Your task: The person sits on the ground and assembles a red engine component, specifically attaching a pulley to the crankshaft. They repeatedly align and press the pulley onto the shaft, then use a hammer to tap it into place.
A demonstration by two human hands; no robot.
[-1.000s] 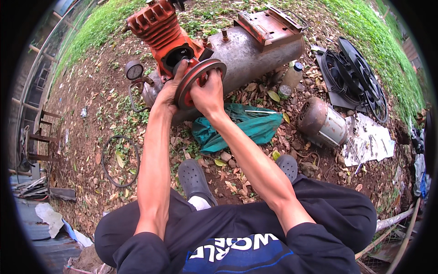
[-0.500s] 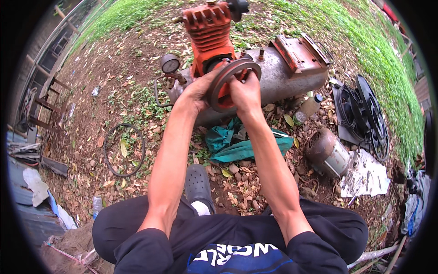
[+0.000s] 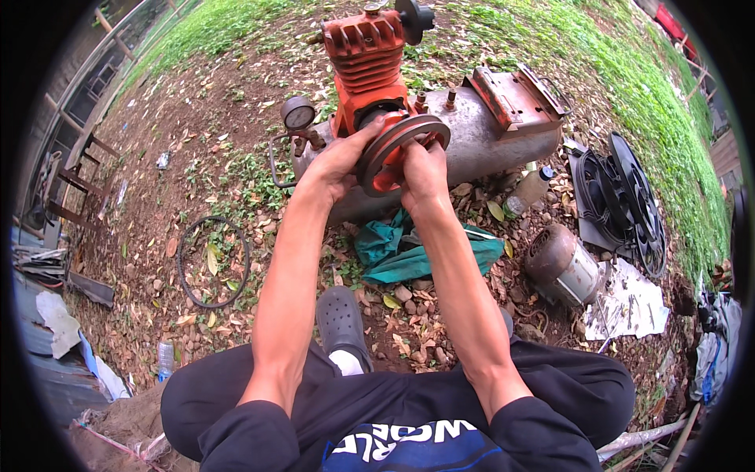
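Both my hands hold a grooved pulley wheel, dark on the rim and orange inside, in front of the orange finned compressor pump. My left hand grips its left side, fingers reaching behind the rim toward the pump. My right hand is closed on the right side, its fingertips partly hidden inside the wheel. Whether the wheel sits on the pump's shaft I cannot tell. The pump stands upright on a rusty grey air tank, with a round pressure gauge at its left.
A black belt lies on the leafy ground at left. Green cloth is bunched below the tank. To the right are a rusty electric motor, a bottle, black fans and a white sheet with small tools.
The pulley wheel has shifted slightly downward and tilted in my hands. More of my left fingers shows behind its rim. The whole view has moved a little.
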